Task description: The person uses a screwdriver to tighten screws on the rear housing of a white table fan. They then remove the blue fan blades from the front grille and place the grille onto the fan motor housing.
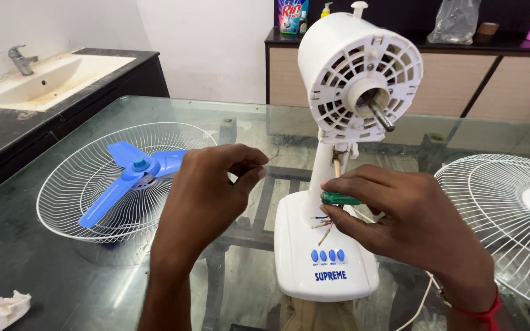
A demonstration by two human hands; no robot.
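Observation:
A white table fan body (323, 251) stands on a glass table (50, 270), its motor housing (357, 73) bare with the metal shaft sticking out. My right hand (412, 224) grips a green-handled screwdriver (340, 198) against the fan's neck, where loose wires show. My left hand (207, 193) hovers left of the neck with thumb and fingers pinched together; whether something small sits between them is too small to tell. A blue three-blade fan blade (131, 175) lies inside a white wire guard (87, 184) at the left.
A second white wire guard (510, 208) lies at the right. A crumpled white cloth (4, 309) is at the front left corner. A sink (44, 76) sits on a dark counter at far left. Bottles and a plastic bag (455, 21) stand on a back cabinet.

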